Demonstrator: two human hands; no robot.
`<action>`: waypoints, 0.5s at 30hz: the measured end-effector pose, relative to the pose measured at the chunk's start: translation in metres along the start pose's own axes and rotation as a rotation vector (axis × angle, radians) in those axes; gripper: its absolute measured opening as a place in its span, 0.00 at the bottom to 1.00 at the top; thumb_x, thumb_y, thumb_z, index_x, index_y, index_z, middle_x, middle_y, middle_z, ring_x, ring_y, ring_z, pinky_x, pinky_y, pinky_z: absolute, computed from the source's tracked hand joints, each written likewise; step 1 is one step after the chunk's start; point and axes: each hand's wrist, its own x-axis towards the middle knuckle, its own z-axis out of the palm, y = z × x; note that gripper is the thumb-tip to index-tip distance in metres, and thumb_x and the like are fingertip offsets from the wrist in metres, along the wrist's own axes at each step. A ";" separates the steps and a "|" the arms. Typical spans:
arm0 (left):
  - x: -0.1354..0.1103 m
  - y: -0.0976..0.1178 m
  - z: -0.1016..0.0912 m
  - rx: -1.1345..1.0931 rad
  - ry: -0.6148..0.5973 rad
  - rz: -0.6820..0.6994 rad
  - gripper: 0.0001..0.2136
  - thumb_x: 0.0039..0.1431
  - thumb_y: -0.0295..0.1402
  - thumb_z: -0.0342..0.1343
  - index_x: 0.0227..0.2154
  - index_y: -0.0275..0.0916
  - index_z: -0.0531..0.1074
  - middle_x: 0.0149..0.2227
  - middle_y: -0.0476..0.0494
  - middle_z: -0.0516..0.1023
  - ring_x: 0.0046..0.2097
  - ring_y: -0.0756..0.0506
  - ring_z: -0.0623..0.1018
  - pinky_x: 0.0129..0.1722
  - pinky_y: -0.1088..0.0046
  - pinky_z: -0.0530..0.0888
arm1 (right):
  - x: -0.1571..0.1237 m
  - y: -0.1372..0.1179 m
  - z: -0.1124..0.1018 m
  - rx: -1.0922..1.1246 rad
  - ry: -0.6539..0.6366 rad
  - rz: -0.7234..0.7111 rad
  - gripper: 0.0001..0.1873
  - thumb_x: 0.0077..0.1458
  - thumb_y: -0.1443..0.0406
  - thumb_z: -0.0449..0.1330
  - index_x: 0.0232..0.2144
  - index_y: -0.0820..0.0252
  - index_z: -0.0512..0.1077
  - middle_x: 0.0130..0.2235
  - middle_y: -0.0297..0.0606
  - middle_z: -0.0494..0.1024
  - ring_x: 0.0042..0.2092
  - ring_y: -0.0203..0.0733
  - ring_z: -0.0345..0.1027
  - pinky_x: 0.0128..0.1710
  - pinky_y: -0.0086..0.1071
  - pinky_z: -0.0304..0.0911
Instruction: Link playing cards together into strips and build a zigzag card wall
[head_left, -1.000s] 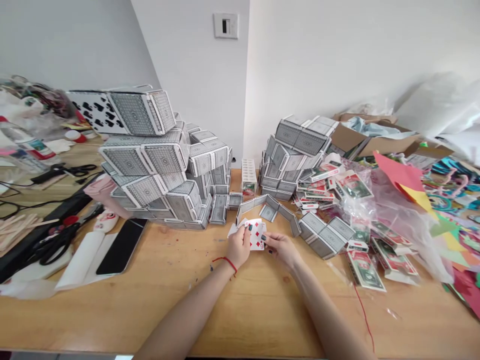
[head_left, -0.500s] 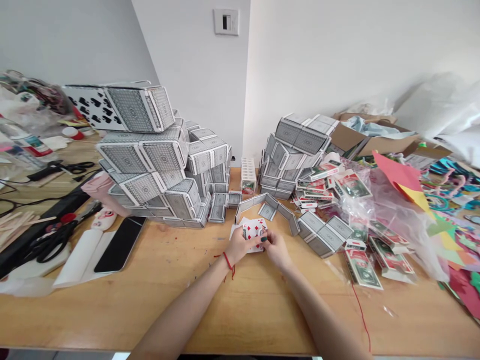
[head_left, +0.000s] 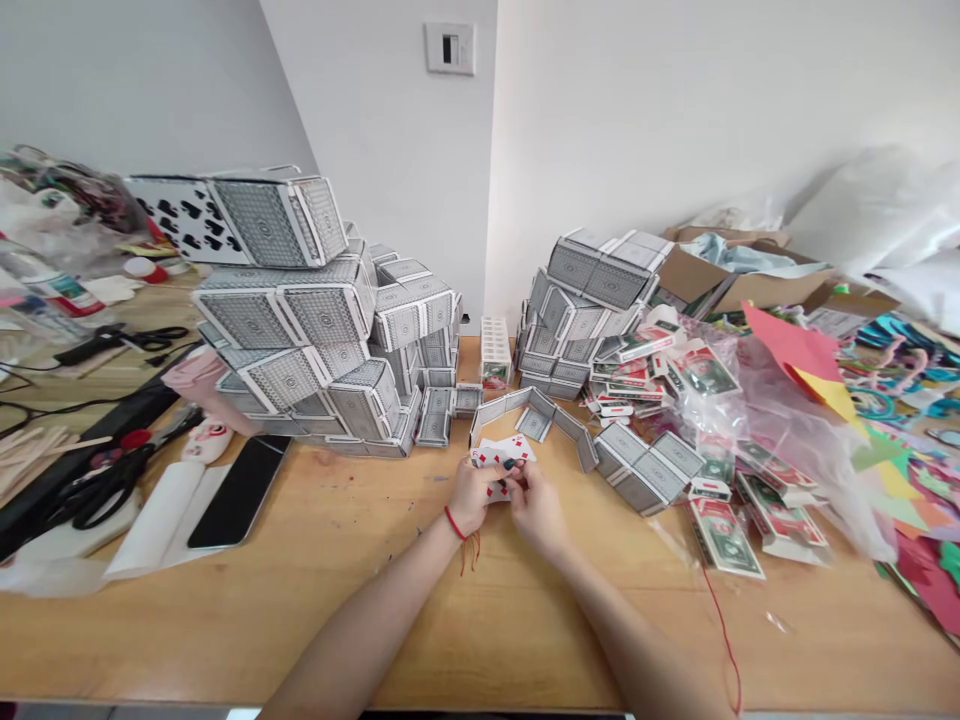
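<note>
Close together over the front middle of the table, both my hands are on playing cards [head_left: 491,457] with red diamonds. My left hand [head_left: 469,494] is closed around the left side of the cards, its dark-nailed thumb lying across the front card. With fingers pinched at the right edge of the front card, my right hand [head_left: 538,508] covers part of it. Another diamond card [head_left: 519,447] shows just behind, fanned to the right. How many cards are held is hidden. Beyond them a bent strip of joined, grey-backed cards [head_left: 571,428] stands on edge.
Tall stacks of folded-card blocks rise at left [head_left: 322,310] and right [head_left: 604,270]. A lower card block [head_left: 649,468] sits right of my hands. Card boxes [head_left: 724,540] and plastic wrap lie farther right. At left are a phone [head_left: 240,492] and black scissors [head_left: 105,480].
The held front card has tilted and shifted left, and the card behind it shows more. My right hand has moved a little left, closer to my left hand.
</note>
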 end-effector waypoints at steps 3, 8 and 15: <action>0.002 0.001 -0.001 -0.063 0.016 -0.044 0.10 0.35 0.34 0.63 0.19 0.32 0.71 0.19 0.46 0.74 0.21 0.51 0.72 0.22 0.76 0.68 | -0.002 -0.002 0.004 0.003 0.031 -0.032 0.02 0.47 0.68 0.50 0.27 0.59 0.62 0.31 0.42 0.72 0.34 0.43 0.66 0.33 0.33 0.61; 0.007 -0.002 -0.004 0.009 -0.017 -0.018 0.15 0.40 0.41 0.61 0.26 0.33 0.70 0.24 0.44 0.75 0.25 0.50 0.73 0.27 0.74 0.70 | 0.004 0.003 0.001 0.267 -0.020 0.078 0.06 0.49 0.62 0.52 0.25 0.58 0.62 0.27 0.37 0.71 0.27 0.38 0.64 0.27 0.30 0.60; 0.010 -0.009 -0.012 0.371 0.082 0.267 0.16 0.51 0.44 0.51 0.34 0.35 0.70 0.26 0.49 0.72 0.27 0.52 0.70 0.27 0.78 0.66 | 0.017 0.015 -0.013 0.676 -0.098 0.242 0.15 0.41 0.56 0.60 0.23 0.59 0.61 0.17 0.26 0.62 0.18 0.31 0.55 0.17 0.25 0.53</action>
